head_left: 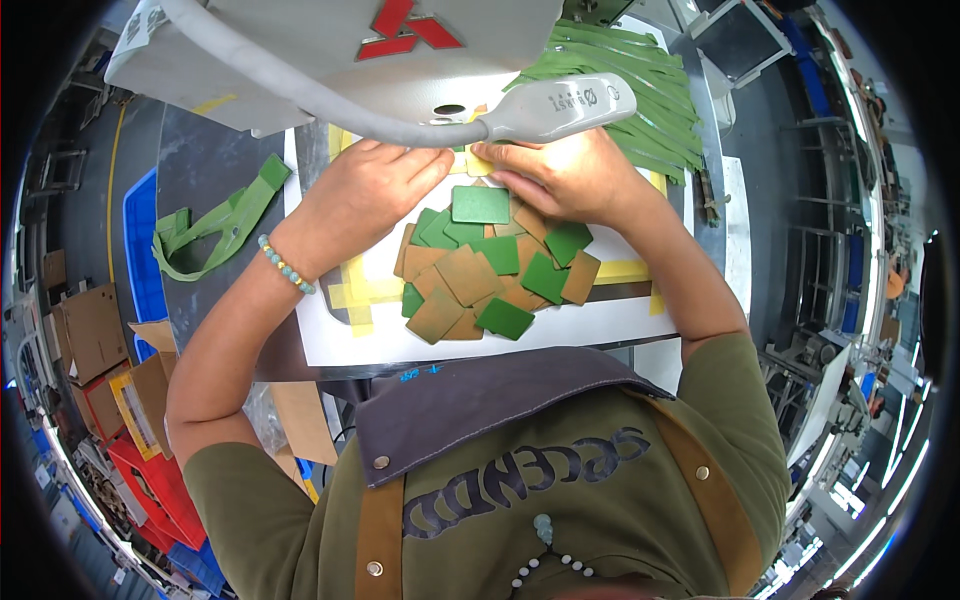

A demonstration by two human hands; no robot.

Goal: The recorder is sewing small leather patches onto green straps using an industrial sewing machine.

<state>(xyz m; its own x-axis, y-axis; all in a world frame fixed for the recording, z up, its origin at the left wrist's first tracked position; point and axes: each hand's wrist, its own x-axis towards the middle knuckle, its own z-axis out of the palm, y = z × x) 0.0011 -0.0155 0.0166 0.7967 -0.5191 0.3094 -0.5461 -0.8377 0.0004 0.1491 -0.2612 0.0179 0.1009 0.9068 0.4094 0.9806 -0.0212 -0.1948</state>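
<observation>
Under the lit edge of a pale machine head [480,65], my two hands work close together. My left hand [375,190], a beaded bracelet at its wrist, has its fingers together and bent toward the middle. Thumb and fingers of my right hand [570,175] close together beside a small yellow piece [480,162]. What lies between the fingertips is partly hidden by the hands and the lamp. Just below them, a green rectangular piece [480,205] with rounded corners rests on a loose pile of green and tan pieces [465,275], flat and leather-like.
A white lamp [560,108] on a thick bent cable hangs over the hands. Many green straps [625,85] lie at the back right; another green strap [225,225] curls at the left. Yellow tape [625,272] marks the white work surface [400,347]. A blue bin [146,250] stands left.
</observation>
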